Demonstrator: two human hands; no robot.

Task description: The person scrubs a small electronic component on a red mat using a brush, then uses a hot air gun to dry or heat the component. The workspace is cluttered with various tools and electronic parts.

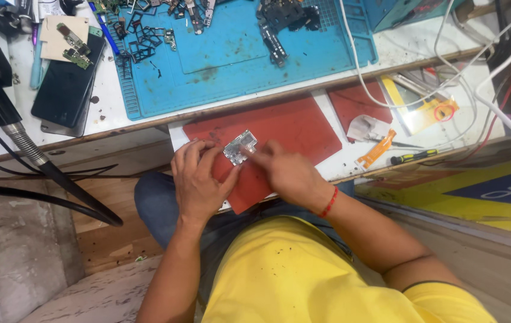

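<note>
A small silver circuit board (240,146) lies on a red mat (294,128) over a pulled-out shelf below the bench. My left hand (199,179) rests on the mat with its fingers against the board's left edge. My right hand (285,170), with a red thread at the wrist, presses its fingertips on the board's right side. I cannot tell whether a small tool is between the fingers.
A blue work mat (237,66) on the bench above carries several phone parts. A dark phone (64,90) lies at its left, beside a black cable and metal arm (25,143). An orange flex strip (378,149), a screwdriver (414,157) and white cables (494,101) lie right.
</note>
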